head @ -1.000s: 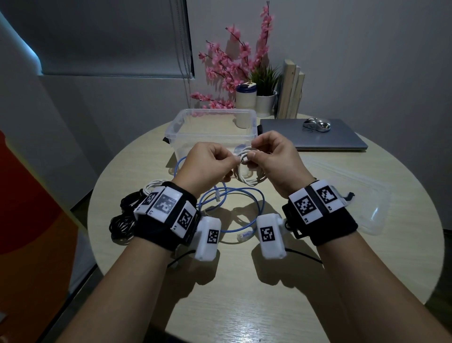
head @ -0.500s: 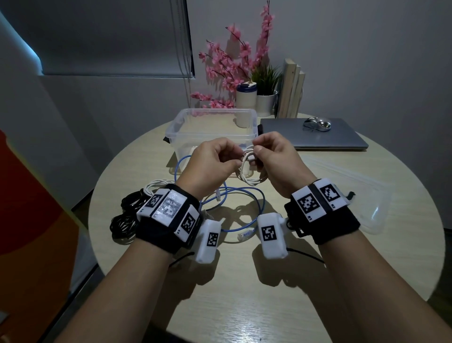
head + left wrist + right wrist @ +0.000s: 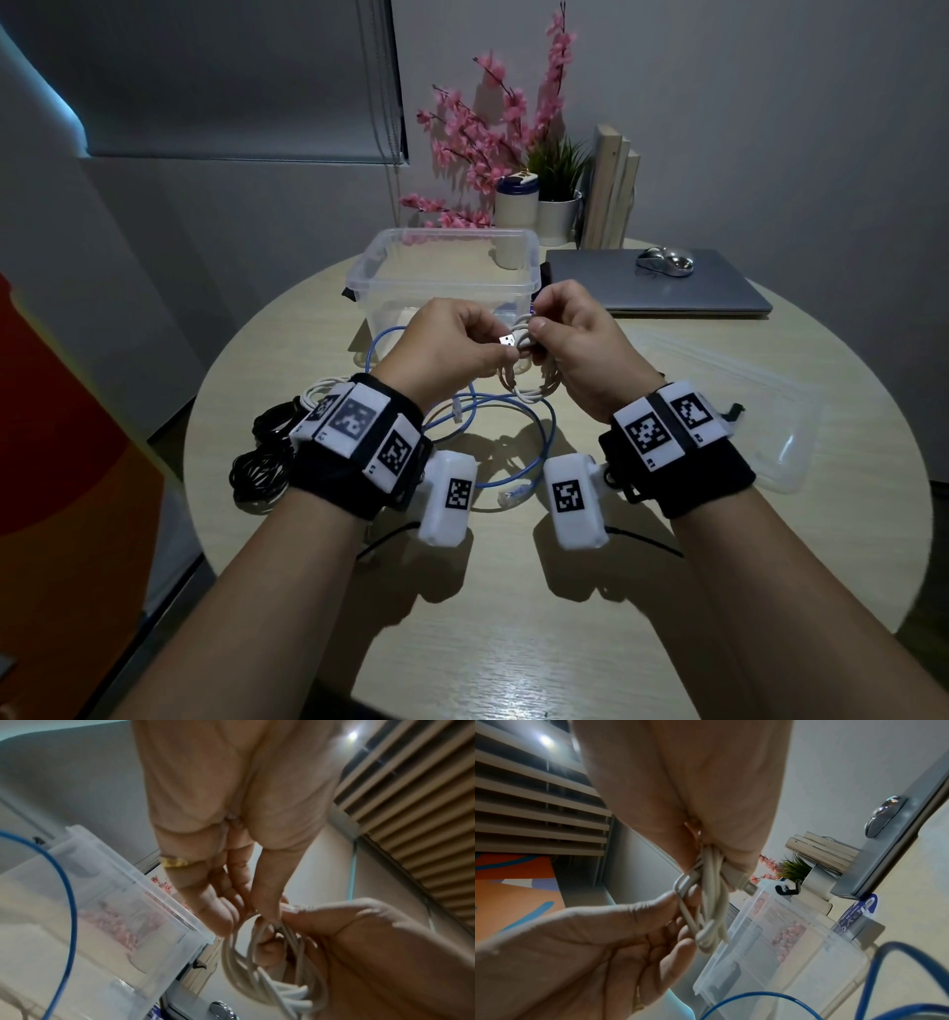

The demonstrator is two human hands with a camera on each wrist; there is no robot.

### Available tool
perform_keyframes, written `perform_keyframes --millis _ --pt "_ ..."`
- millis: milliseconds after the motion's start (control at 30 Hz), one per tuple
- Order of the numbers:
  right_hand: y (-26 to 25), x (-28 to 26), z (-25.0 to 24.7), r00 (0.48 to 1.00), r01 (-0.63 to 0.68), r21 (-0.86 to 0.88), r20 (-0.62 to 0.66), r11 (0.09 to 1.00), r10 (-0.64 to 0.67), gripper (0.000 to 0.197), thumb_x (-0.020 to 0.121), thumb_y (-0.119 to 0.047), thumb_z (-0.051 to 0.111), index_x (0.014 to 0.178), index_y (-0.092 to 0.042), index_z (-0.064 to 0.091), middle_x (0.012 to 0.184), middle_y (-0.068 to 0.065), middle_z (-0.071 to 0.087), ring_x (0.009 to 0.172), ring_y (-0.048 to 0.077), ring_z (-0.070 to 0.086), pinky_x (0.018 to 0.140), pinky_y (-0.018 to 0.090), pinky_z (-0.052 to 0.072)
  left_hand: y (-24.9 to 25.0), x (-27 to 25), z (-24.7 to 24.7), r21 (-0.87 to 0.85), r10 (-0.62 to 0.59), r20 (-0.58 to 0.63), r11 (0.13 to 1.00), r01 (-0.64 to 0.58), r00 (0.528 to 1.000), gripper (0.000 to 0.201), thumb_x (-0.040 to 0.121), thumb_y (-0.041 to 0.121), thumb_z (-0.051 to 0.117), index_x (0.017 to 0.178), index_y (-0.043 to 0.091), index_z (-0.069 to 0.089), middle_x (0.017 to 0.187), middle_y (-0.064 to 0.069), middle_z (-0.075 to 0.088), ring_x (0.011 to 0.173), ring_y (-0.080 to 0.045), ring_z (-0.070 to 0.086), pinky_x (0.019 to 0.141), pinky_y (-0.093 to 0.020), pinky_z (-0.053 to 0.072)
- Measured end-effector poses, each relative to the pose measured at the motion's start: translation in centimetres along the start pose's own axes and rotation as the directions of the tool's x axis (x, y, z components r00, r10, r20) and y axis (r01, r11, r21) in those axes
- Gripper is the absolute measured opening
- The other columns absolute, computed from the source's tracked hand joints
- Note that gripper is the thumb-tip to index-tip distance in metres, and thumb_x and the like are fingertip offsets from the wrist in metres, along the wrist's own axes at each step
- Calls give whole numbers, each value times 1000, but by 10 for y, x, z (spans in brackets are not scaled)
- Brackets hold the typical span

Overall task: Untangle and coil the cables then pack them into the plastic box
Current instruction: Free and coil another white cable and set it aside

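Both hands hold a small coil of white USB cable in the air just in front of the clear plastic box. My right hand grips the coil's loops. My left hand pinches the cable end beside its metal USB plug between thumb and fingers. In the left wrist view the coil hangs below both hands. A blue network cable lies looped on the table under the hands. Black cable and another white cable lie in a heap at the left.
The box's clear lid lies on the round table at the right. A closed laptop with a mouse sits behind it. A cup, potted plant, pink flowers and books stand at the back edge.
The hands have stayed in place in front of the box. The left hand's fingers have worked the cable end round, and the metal USB plug now shows between the hands.
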State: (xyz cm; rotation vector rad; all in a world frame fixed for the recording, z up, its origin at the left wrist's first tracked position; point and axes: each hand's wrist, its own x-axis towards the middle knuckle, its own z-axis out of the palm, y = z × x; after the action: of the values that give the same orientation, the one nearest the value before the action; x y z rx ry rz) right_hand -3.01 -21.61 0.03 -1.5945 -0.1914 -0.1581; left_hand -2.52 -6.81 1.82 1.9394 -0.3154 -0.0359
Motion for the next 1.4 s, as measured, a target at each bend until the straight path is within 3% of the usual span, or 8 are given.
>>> perform_keyframes --millis 233,400,600,733,833,967,1133,1400 --pt "-3 2 2 1000 2 6 15 1000 -2 25 93 7 41 84 -16 43 77 5 48 66 17 48 62 30 39 -2 0 -6 -262 -90 76 959 107 993 9 88 0 61 80 2 64 67 -5 64 60 -11 61 71 -27 57" --pt "-5 4 6 995 -36 26 -96 999 38 21 95 2 45 82 -16 45 75 4 54 56 16 55 55 29 41 -1 2 2 119 69 -124 991 -54 990 17 90 7 60 75 14 62 71 -3 63 70 -22 62 77 -40 56" --pt "-6 4 8 985 -114 26 -130 993 116 12 97 -10 48 85 -10 50 67 8 58 48 14 51 44 22 39 0 0 3 451 330 -145 861 -235 933 10 93 10 53 85 15 56 77 2 58 72 -15 55 62 -17 43" --pt "-3 8 11 971 -141 -1 -194 990 138 17 95 -5 45 82 -15 49 75 9 57 57 14 50 47 26 38 -6 0 6 503 484 -75 773 -386 872 9 91 3 51 86 9 54 81 -3 54 74 -23 53 68 -39 46" --pt "-5 7 11 986 -102 18 -132 995 103 25 94 2 40 83 -17 52 82 8 57 61 12 52 56 29 40 -7 -1 5 519 547 -62 732 -441 835 5 91 3 50 87 6 53 80 -3 53 72 -24 51 63 -40 44" --pt "-5 2 9 997 -73 9 -15 997 73 28 95 3 42 86 -15 61 77 7 62 71 21 51 65 32 41 -5 2 1 505 517 -97 762 -405 851 4 93 9 50 90 9 53 77 1 53 69 -18 47 61 -30 36" --pt "-7 -9 9 995 -21 -35 93 999 24 19 86 10 57 94 -7 60 74 2 62 52 -4 54 48 12 40 -3 5 -4 428 419 -98 837 -341 903 8 94 14 52 88 17 55 77 4 62 68 -8 53 61 -24 41" --pt "-4 -3 9 996 -39 -176 -83 984 25 20 77 5 69 75 -14 65 61 -2 63 46 -1 52 47 15 40 -4 0 -2 374 495 -45 814 -445 868 6 91 9 58 88 14 61 72 16 60 66 2 52 61 -13 39"
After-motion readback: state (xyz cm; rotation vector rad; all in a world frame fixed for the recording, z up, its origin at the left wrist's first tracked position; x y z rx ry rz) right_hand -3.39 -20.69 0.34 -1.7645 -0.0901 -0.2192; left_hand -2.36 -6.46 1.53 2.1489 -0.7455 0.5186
